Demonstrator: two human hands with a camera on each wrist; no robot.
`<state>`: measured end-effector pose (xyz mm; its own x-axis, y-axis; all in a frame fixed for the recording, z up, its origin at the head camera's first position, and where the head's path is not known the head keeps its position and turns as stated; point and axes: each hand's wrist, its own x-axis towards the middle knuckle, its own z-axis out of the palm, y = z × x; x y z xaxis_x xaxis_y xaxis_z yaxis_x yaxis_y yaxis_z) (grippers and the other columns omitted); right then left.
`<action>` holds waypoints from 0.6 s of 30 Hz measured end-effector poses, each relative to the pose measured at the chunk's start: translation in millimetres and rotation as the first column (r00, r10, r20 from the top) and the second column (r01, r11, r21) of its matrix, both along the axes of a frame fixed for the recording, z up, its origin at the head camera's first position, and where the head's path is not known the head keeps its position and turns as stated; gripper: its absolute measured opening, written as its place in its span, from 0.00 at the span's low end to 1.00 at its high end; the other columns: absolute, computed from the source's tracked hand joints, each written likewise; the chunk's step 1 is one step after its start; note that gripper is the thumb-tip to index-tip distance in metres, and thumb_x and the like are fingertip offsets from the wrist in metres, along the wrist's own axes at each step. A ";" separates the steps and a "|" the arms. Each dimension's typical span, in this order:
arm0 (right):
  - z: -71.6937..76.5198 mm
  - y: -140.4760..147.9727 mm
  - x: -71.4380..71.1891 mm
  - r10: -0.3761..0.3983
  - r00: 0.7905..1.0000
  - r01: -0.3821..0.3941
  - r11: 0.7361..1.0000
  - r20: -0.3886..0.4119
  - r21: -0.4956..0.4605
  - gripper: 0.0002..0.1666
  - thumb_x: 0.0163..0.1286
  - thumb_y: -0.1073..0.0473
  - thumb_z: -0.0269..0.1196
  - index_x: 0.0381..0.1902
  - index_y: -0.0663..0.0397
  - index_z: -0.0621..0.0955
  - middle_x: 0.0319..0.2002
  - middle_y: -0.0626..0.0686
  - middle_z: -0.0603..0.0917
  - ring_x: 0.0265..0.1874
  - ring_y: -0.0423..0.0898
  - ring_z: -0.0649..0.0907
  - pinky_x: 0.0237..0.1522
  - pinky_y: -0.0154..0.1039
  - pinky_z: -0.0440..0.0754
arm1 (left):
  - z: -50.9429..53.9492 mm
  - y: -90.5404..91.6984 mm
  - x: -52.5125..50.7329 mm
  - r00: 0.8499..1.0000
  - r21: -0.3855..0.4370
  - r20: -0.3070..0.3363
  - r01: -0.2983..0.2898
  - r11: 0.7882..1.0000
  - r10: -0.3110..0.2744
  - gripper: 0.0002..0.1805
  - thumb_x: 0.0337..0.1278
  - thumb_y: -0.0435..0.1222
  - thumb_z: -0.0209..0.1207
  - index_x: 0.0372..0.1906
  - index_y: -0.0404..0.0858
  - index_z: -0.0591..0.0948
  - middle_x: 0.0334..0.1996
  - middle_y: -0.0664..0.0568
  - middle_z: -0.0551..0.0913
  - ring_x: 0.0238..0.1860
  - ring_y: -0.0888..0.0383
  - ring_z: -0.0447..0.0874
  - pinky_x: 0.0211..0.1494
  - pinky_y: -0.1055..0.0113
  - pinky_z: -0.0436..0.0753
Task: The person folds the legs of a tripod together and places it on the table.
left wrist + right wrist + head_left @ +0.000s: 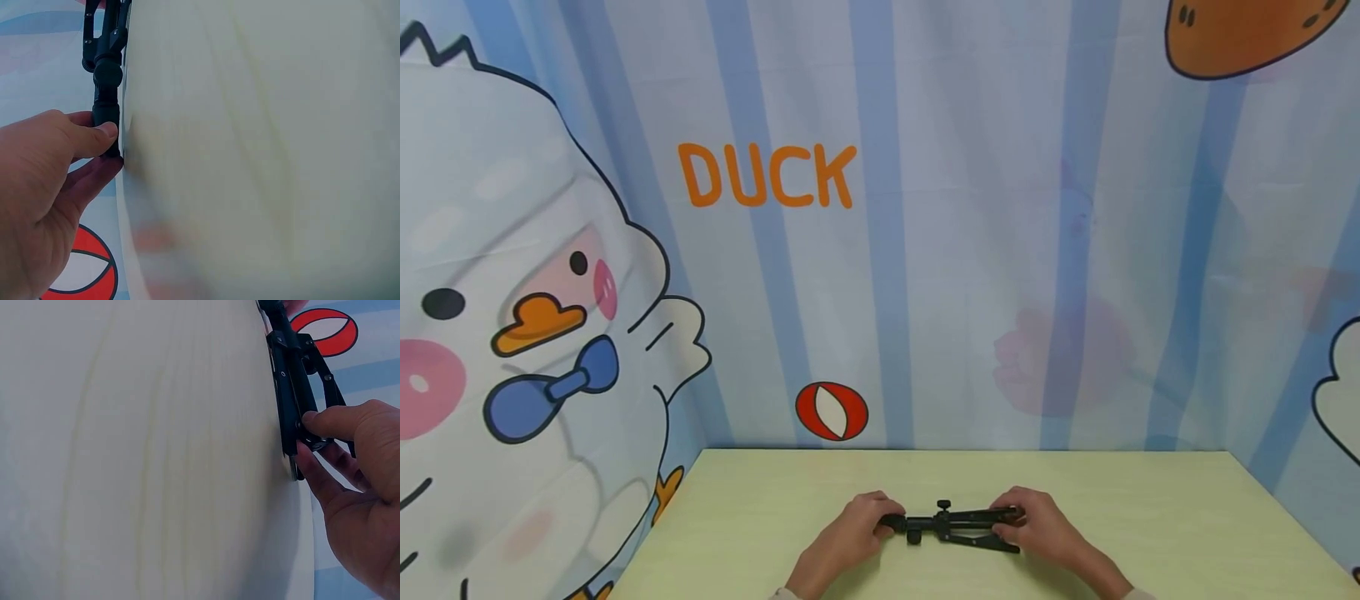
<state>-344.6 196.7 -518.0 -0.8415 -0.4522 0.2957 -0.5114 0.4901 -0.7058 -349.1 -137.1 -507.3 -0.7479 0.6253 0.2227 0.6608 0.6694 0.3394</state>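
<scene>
A small black tripod (942, 523) lies sideways between my two hands, low over the table or on it; which of the two I cannot tell. Its narrow top end points left, and its legs (981, 542) point right, slightly spread. My left hand (859, 527) pinches the top end between thumb and fingers, as the left wrist view also shows at the tripod head (106, 119). Around the leg end, my right hand (1036, 527) holds the tripod with thumb and fingers. In the right wrist view the thumb presses near the ends of the tripod legs (300, 394). Two knobs stick out near the head.
The pale yellow table (760, 492) extends to both sides of the hands. Behind it hangs a blue-striped curtain (970, 208) with a cartoon duck, the word DUCK and a red-and-white ball print (852, 410). The curtain meets the table's back edge.
</scene>
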 end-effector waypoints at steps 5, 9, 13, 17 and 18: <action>2.0 3.8 0.7 0.019 1.000 -0.019 1.000 0.001 -0.013 0.11 0.61 0.68 0.75 0.41 0.62 0.88 0.38 0.51 0.85 0.35 0.44 0.87 0.36 0.37 0.88 | -1.8 -0.3 -1.9 1.000 0.010 -0.004 0.005 1.000 -0.005 0.14 0.60 0.23 0.68 0.50 0.36 0.88 0.43 0.53 0.87 0.47 0.61 0.84 0.52 0.67 0.86; 4.6 6.8 1.3 0.025 1.000 -0.025 1.000 0.001 -0.013 0.11 0.61 0.69 0.75 0.42 0.64 0.87 0.39 0.54 0.85 0.34 0.45 0.88 0.35 0.36 0.88 | -1.2 -1.9 -2.6 1.000 0.008 0.001 -0.007 1.000 0.007 0.13 0.61 0.24 0.67 0.50 0.35 0.89 0.42 0.53 0.87 0.46 0.60 0.85 0.51 0.65 0.86; 8.7 12.1 1.5 0.044 0.999 -0.044 0.999 0.003 0.000 0.11 0.62 0.68 0.74 0.43 0.64 0.86 0.40 0.55 0.86 0.34 0.43 0.88 0.35 0.36 0.88 | 1.2 -5.3 -1.7 0.996 0.000 0.075 -0.054 0.999 0.054 0.12 0.64 0.27 0.67 0.51 0.37 0.89 0.43 0.55 0.86 0.46 0.63 0.84 0.52 0.65 0.86; 16.7 21.6 2.0 0.080 0.997 -0.080 0.996 0.003 0.033 0.11 0.67 0.64 0.72 0.45 0.62 0.86 0.41 0.54 0.86 0.35 0.41 0.86 0.36 0.37 0.87 | 6.9 -13.3 3.1 0.992 -0.027 0.108 -0.069 0.997 0.072 0.13 0.66 0.32 0.66 0.54 0.40 0.88 0.46 0.56 0.86 0.49 0.61 0.83 0.55 0.62 0.85; 19.7 24.4 2.4 0.089 0.996 -0.089 0.995 0.003 0.043 0.11 0.68 0.63 0.72 0.46 0.62 0.86 0.42 0.54 0.86 0.36 0.41 0.86 0.37 0.37 0.87 | 9.2 -16.0 4.9 0.992 -0.038 0.104 -0.061 0.997 0.064 0.14 0.67 0.33 0.66 0.55 0.40 0.87 0.48 0.55 0.86 0.50 0.60 0.84 0.57 0.61 0.85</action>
